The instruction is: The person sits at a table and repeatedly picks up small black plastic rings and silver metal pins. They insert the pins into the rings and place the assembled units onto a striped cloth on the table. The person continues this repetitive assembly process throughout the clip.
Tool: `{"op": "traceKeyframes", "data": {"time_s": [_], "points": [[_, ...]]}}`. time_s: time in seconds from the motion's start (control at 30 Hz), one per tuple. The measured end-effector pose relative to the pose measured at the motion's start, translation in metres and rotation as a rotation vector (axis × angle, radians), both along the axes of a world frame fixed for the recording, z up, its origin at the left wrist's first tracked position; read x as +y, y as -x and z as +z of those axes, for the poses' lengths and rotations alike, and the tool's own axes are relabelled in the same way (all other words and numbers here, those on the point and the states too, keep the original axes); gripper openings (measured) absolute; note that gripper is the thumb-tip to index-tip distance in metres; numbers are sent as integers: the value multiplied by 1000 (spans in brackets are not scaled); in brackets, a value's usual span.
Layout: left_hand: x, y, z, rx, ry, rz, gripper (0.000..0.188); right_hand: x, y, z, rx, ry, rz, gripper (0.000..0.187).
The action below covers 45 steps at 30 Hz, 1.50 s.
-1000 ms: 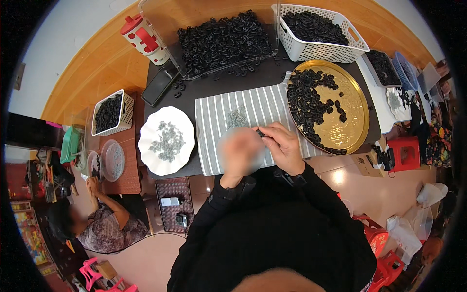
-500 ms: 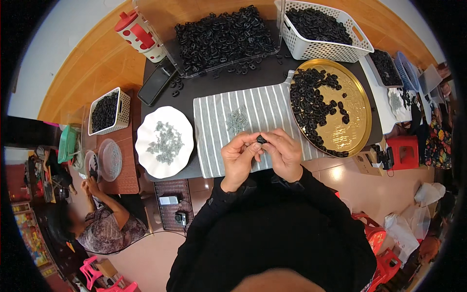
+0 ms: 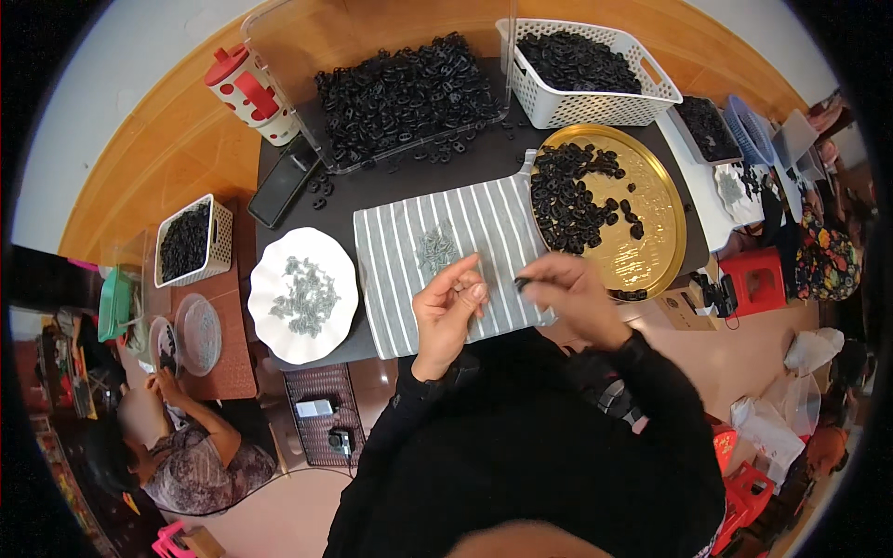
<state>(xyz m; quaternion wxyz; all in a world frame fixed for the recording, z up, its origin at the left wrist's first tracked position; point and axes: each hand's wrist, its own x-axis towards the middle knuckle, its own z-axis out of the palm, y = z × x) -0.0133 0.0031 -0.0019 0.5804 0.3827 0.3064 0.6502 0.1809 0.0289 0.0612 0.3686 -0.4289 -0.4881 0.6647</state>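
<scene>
My right hand (image 3: 581,298), slightly blurred, pinches a small black plastic piece (image 3: 523,283) beside the gold tray's near-left side. My left hand (image 3: 445,312) is over the near edge of the striped grey cloth (image 3: 395,279). Its thumb presses on curled fingers while the index finger stretches out; whether something small lies inside is hidden. Just beyond it lies a little heap of small grey pieces, perhaps screws (image 3: 437,249). Many similar black pieces (image 3: 566,200) cover the left part of the round gold tray (image 3: 651,246). More grey pieces lie on a white scalloped plate (image 3: 270,321).
A clear bin (image 3: 279,88) and a white basket (image 3: 567,113), both with black pieces, stand at the back. Left are a phone (image 3: 279,191) and a dotted tumbler (image 3: 246,98). Another person (image 3: 200,437) sits at a brown table. Red stools (image 3: 752,274) stand at right.
My hands have come apart. The right hand has moved right toward the gold tray with the black piece; the left stays over the cloth. The whole view has shifted slightly.
</scene>
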Motion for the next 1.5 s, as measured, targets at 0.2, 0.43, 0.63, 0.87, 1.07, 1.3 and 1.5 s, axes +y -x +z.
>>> {"op": "traceKeyframes", "data": {"time_s": [0.2,0.43,0.63,0.87,1.07,1.3,1.5], "points": [[1,1,0,55,-73,47,30,120,-41,111,216,-296,-288,33],[-55,27,133,-101,-496,181,11,30,-36,59,-44,-50,-24,23],[-94,43,204,-93,-960,250,12,-11,-22,42,-191,-119,19,22],[-91,36,194,-190,-1088,206,14,-41,-33,30,-309,-170,-98,19],[-93,27,184,-222,-1151,197,16,-48,-32,21,-160,-79,-49,18],[-78,23,178,-268,-1155,157,17,-53,-35,8,-180,-58,-86,18],[-86,27,178,-269,-1166,172,19,-51,-30,11,-202,-66,-48,19]]}}
